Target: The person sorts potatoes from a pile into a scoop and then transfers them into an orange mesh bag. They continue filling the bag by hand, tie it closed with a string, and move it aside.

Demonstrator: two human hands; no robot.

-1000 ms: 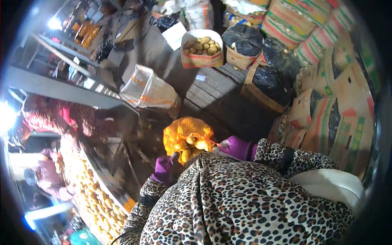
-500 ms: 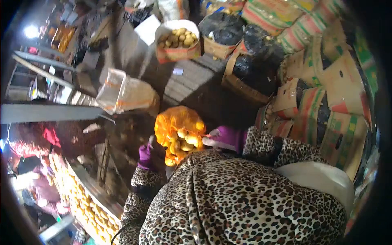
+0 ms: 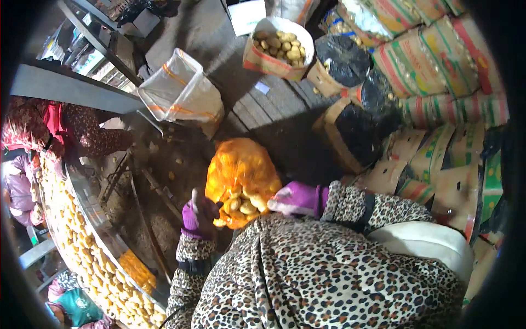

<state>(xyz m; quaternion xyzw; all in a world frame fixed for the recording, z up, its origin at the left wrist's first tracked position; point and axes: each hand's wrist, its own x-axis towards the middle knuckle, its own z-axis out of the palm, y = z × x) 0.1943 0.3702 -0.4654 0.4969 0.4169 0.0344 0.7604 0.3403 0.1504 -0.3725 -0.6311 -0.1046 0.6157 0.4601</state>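
Observation:
An orange mesh bag of potatoes is held close against the front of my leopard-print jacket, its mouth spread toward me so that the potatoes inside show. My left hand, in a purple glove, grips the left side of the bag's mouth with the thumb raised; its other fingers are partly hidden. On the opposite side, my right hand, gloved in purple with a pale palm side, pinches the bag's rim.
At left a long sorting table carries many potatoes, with other people beside it. Ahead stand a whitish sack and a round-topped box of potatoes. Stacked cartons and black-lined boxes line the right. A metal beam juts in.
My view has turned left, so the boxes ahead have shifted right and more of the sorting table shows. Both hands keep hold of the mesh bag, whose mouth still faces me.

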